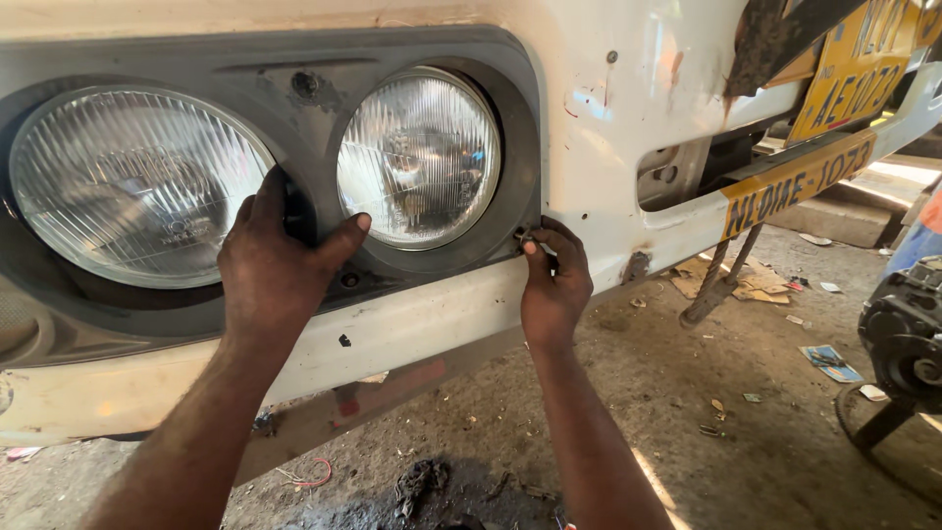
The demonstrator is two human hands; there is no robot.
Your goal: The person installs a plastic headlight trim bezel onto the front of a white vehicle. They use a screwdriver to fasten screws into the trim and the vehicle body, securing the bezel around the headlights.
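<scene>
Both hands are being pressed against the grey headlamp surround of a white vehicle front. The left hand is being spread fairly wide over the bar of the surround between the two round lamps, thumb resting on the lower rim of the right headlamp, fingers hooked into the gap beside the left headlamp; the surround is seemingly being steadied in this way. The right hand is being held narrow at the surround's lower right corner, fingertips pinched on a small fastener, whose kind cannot be told. Below, the white bumper is being crossed by both wrists. Farther right, yellow plates are being shown, and a dark machine part is lying on the littered ground.
</scene>
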